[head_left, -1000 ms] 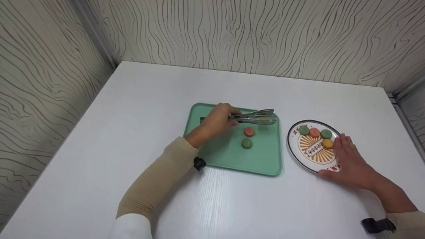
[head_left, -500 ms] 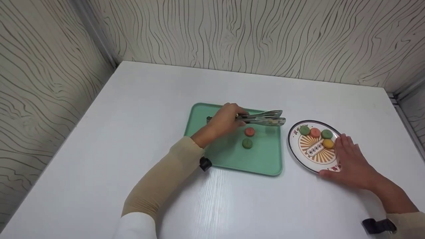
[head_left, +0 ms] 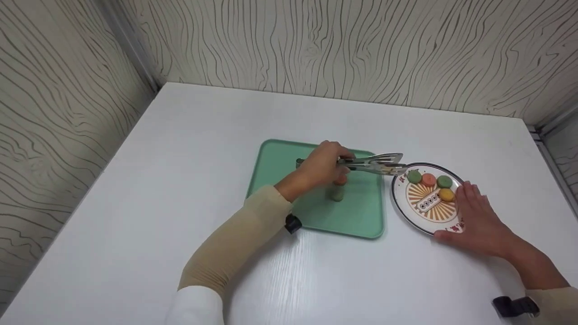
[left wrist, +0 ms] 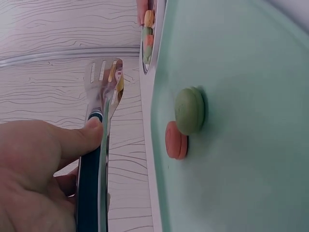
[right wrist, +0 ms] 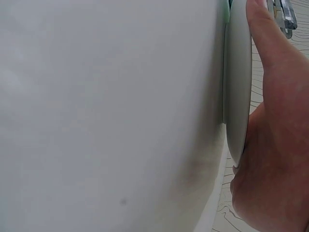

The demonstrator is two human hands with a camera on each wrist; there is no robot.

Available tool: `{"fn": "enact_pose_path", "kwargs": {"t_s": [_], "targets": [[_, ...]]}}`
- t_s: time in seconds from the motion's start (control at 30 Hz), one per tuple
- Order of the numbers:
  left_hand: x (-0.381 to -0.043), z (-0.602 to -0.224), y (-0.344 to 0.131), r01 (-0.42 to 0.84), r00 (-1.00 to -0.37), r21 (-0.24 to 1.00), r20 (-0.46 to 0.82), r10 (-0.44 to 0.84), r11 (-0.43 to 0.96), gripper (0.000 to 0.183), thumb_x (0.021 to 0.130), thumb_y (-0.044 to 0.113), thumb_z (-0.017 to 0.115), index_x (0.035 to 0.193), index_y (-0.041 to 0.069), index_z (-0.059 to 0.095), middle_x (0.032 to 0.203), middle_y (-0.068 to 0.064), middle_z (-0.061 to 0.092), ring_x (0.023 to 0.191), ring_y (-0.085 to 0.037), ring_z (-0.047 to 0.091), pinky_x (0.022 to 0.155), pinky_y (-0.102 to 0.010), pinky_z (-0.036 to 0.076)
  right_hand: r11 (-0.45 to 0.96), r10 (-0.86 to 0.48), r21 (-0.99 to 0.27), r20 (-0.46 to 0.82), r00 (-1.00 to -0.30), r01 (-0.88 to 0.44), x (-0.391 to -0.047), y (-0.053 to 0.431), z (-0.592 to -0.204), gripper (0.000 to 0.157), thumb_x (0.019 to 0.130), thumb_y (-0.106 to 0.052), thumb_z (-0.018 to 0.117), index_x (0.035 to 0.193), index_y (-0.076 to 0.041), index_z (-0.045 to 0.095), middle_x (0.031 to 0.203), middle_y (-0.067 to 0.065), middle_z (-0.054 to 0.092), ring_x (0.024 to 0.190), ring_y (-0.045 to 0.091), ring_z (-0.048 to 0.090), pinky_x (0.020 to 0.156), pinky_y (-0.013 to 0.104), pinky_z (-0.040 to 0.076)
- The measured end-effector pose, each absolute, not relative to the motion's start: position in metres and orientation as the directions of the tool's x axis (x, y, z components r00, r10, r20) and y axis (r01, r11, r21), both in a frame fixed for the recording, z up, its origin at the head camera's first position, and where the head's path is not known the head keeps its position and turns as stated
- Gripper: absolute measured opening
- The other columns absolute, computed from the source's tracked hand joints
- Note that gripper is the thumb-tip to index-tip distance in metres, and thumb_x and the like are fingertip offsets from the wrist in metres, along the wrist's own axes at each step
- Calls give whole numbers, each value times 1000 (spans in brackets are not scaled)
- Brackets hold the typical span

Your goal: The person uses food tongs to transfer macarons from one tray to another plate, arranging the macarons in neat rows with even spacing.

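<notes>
My left hand [head_left: 321,164] grips metal tongs [head_left: 377,163] by their dark handle, thumb along the side in the left wrist view. The slotted tips hang over the gap between the green tray [head_left: 361,228] and the round plate [head_left: 417,221], reaching the plate's left rim. Between the tips [left wrist: 116,77] shows something yellowish, mostly hidden by the metal. My right hand [head_left: 481,223] rests at the plate's right rim, fingers straight and thumb spread along the near edge. On the plate's far side lie two green macarons [head_left: 444,182], a pink macaron [head_left: 428,180] and a yellow macaron [head_left: 446,194].
A green macaron [left wrist: 189,110] and a red macaron [left wrist: 176,140] lie close together on the tray; my left hand partly covers the red one in the head view. The white table [head_left: 203,135] extends around both, with patterned panels [head_left: 311,49] behind and at the sides.
My left hand has carried the tongs to the right, from over the tray to the plate's left rim. The right hand and the plate have stayed in place.
</notes>
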State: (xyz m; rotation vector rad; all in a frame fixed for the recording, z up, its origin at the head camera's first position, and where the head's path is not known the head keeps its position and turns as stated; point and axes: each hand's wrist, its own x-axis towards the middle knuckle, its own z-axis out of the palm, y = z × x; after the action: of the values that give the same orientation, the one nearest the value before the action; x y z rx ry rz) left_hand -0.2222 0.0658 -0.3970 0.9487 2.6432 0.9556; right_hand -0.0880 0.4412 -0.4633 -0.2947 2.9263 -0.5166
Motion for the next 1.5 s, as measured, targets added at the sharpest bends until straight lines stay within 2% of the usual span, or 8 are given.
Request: {"fn": "enact_pose_path", "kwargs": {"t_s": [0.1,0.5,0.97,1.27,1.5], "targets": [[-219,-396,73,505,-781,625,38,623,595,29,97,13,71,126,11,72,117,-3,67,104,-14,54,88,-27,47,924,-213,-349,-131,-968,-157,-88,441,-463,127,86,-53,75,153,19,-5,159,41,-11,149,49,-19,116,43,-22],[-214,-395,107,547,-768,548,26,640,633,25,97,17,72,122,17,75,110,6,69,100,-9,53,90,-24,45,918,-214,-365,-128,-968,-155,-88,440,-462,126,85,-52,76,153,18,-5,159,41,-10,149,51,-17,117,46,-20],[-209,-404,132,570,-745,555,38,666,606,24,95,12,74,118,16,77,110,9,72,107,-6,58,99,-21,41,917,-234,-352,-98,-967,-187,-88,440,-462,126,85,-50,77,152,19,-3,158,43,-8,149,51,-17,117,45,-21],[-204,-408,147,576,-752,494,7,659,651,27,96,15,73,122,20,76,109,11,71,101,-5,56,95,-19,42,914,-238,-355,-84,-968,-194,-86,442,-464,126,85,-50,77,153,18,-4,159,42,-9,149,50,-17,116,41,-22],[-199,-413,157,598,-752,431,10,659,676,32,96,19,73,127,23,73,117,11,71,109,-7,57,99,-20,41,913,-238,-359,-88,-967,-192,-87,442,-463,126,85,-49,78,153,19,-4,159,42,-10,149,51,-17,116,43,-22]]}}
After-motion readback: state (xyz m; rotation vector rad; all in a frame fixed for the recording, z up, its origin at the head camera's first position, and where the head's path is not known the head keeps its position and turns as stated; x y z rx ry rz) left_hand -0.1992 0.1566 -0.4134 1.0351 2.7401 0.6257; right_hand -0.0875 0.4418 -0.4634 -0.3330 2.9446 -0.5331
